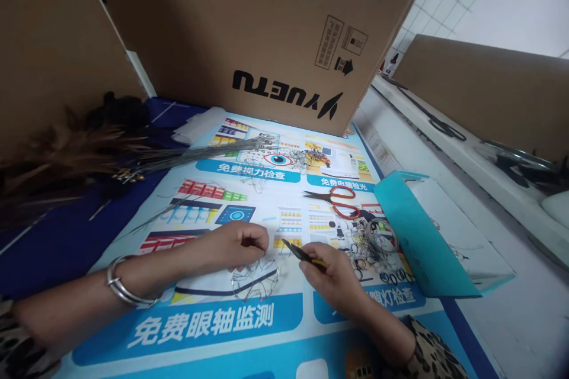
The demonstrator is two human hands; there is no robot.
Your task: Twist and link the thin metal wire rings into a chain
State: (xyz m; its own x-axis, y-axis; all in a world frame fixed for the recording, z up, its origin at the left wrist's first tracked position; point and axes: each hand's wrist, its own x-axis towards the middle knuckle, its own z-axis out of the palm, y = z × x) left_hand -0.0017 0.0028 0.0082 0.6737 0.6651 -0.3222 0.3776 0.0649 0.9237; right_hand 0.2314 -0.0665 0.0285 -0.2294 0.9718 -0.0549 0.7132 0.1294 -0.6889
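Observation:
My left hand (pixel 242 243), with a silver bangle (pixel 116 281) on its wrist, is closed in a pinch. A loose loop of thin wire with small beads (pixel 255 281) hangs just below its fingertips; the exact grip point is hidden behind the fingers. My right hand (pixel 331 275) is wrapped round a pair of small pliers (pixel 297 250) with dark jaws and a bit of yellow on the handle. The plier tips point up and left toward my left hand, apart from it. Scissors with red handles (pixel 342 201) lie beyond my right hand.
Tangled wire pieces and rings (pixel 373 249) lie at right, beside a turquoise open box (pixel 427 237). Long thin wires (pixel 200 154) and brown feathers (pixel 57 160) lie at left. A big cardboard box (pixel 267 29) stands behind the printed table cover (pixel 195 337).

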